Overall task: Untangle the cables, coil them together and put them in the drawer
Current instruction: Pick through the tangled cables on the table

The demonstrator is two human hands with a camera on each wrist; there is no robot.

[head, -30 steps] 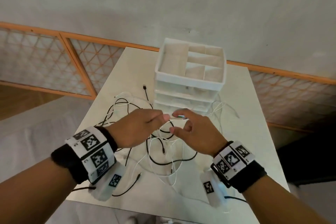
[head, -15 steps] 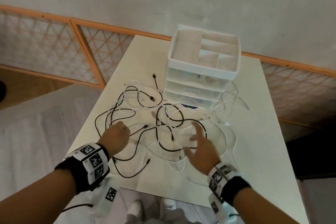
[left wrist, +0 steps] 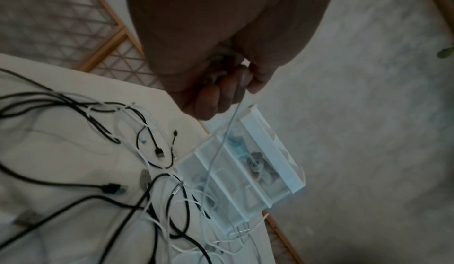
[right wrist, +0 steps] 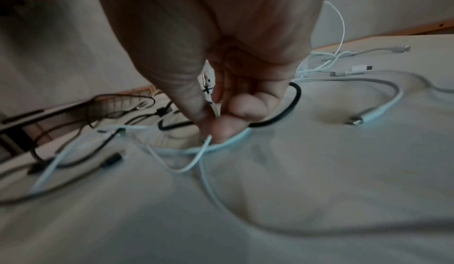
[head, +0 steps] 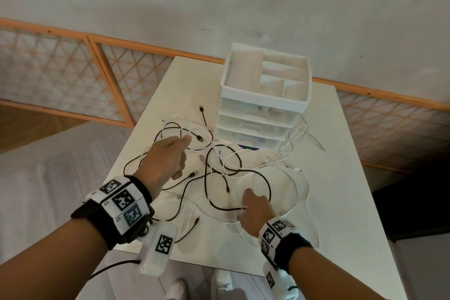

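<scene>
Several black and white cables lie tangled on the white table, in front of the white plastic drawer unit, whose drawers are closed. The left hand hangs over the tangle's left part, fingers curled round a thin white cable. The right hand, near the table's front edge, pinches another white cable. Blur hides which strand continues where. Bare tabletop shows to the right.
</scene>
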